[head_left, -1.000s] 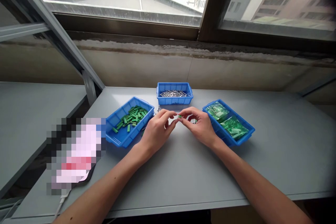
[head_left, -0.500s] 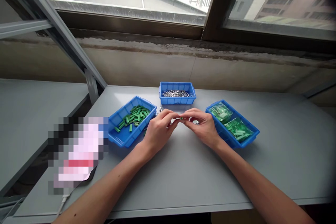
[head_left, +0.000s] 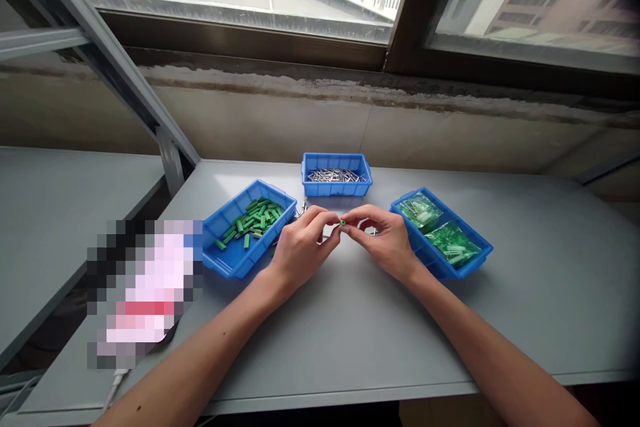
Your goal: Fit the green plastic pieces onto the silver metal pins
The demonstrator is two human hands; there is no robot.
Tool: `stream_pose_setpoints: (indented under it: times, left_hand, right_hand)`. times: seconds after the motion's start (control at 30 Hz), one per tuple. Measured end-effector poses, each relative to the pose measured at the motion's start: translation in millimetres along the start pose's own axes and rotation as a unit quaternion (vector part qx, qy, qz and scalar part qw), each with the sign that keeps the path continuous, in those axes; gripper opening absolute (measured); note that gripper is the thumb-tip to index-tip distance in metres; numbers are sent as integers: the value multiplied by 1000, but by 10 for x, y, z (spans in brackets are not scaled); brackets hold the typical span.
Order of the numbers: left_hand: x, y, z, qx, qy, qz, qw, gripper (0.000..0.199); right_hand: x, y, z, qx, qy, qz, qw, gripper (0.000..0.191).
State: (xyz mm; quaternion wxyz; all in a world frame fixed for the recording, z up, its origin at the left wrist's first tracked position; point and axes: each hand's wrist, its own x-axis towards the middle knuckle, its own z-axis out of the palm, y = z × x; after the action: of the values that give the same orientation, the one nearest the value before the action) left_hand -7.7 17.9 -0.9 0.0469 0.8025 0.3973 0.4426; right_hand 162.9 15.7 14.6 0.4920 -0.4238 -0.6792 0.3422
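Between the fingertips of both hands is a small green plastic piece [head_left: 343,222], mostly covered, with its end facing me. My left hand [head_left: 303,243] pinches it from the left with thumb and forefinger. From the other side my right hand [head_left: 381,237] closes on it with thumb and fingers. On the left, a blue bin [head_left: 226,263] contains many similar green pieces [head_left: 260,215]. Behind the hands, another blue bin [head_left: 336,189] has thin metal screws or nails [head_left: 334,175] in it. A few metal pieces [head_left: 303,208] lie on the table near my left hand, partly hidden.
A third blue bin [head_left: 463,273] at the right holds clear bags [head_left: 453,244] of green pieces. A blurred-out object [head_left: 150,280] with a white cable [head_left: 115,387] lies at the left. Wall and window border the grey table [head_left: 350,347] behind; a metal frame post [head_left: 130,87] slants down at left.
The hands stay together at nearly the same place, and the green piece's end now shows more clearly between the fingertips. The whole view has shifted slightly.
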Motion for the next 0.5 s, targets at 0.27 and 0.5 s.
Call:
stream_pose_setpoints:
  times: [0.27, 0.5]
  left_hand:
    - [-4, 13, -1, 6, 0, -2, 1000, 6]
    - [-13, -6, 0, 11, -4, 5, 1000, 8]
  right_hand:
    - [-4, 5, 21, 13, 2, -14, 1000, 11]
    - [-12, -1, 14, 11, 1, -12, 1000, 10]
